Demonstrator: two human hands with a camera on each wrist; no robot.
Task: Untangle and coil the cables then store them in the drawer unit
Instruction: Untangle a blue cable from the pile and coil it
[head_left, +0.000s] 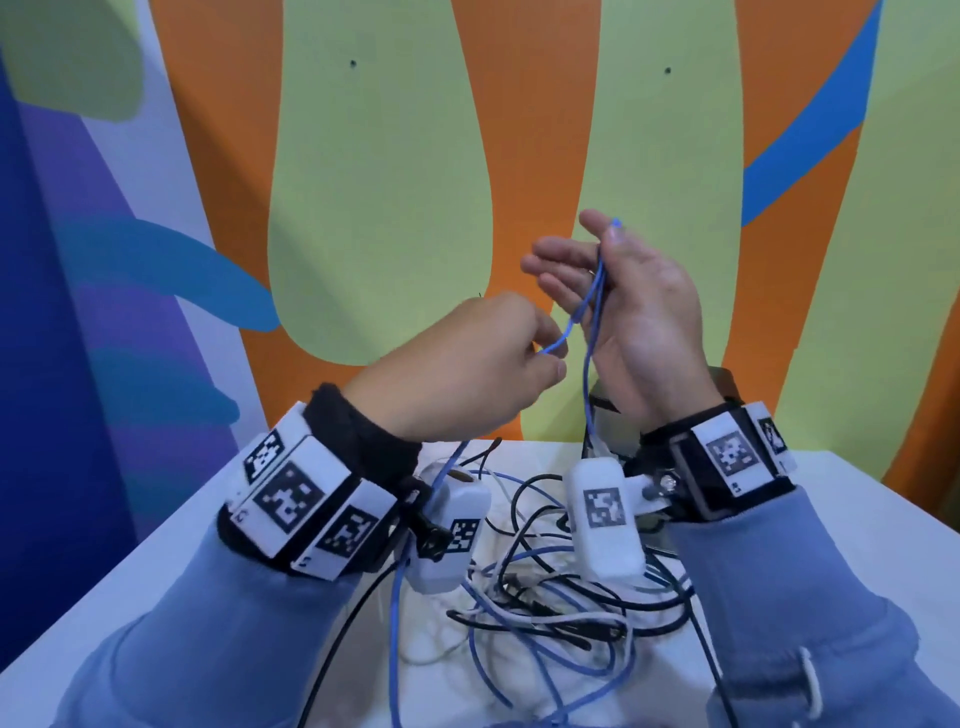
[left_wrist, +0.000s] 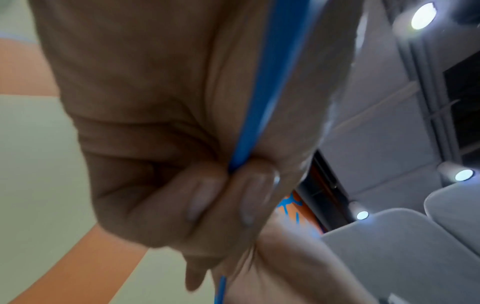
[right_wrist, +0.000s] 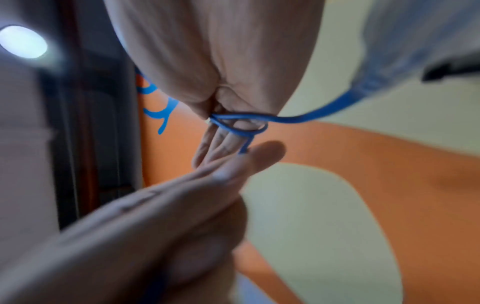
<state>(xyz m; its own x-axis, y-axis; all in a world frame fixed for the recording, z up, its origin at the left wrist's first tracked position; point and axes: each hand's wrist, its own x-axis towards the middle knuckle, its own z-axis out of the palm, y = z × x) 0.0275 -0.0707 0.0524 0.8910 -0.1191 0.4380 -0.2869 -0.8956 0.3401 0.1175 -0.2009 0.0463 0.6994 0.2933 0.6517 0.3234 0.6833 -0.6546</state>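
A thin blue cable (head_left: 589, 332) rises from a tangle of blue, black and white cables (head_left: 545, 597) on the white table (head_left: 156, 571). My right hand (head_left: 571, 249) is raised above the table with its fingers nearly straight. The cable loops round those fingers (right_wrist: 215, 142), and the thumb (right_wrist: 259, 154) pins its end. My left hand (head_left: 553, 358) is just left of it and pinches the same blue cable (left_wrist: 270, 82) between curled fingers (left_wrist: 202, 197). A dark-framed box (head_left: 602, 410) behind my right wrist is mostly hidden.
A wall painted orange, green and blue stands right behind the table. The cable tangle lies between my forearms, and some strands run off the near edge. White camera housings (head_left: 602, 519) hang under both wrists above the tangle.
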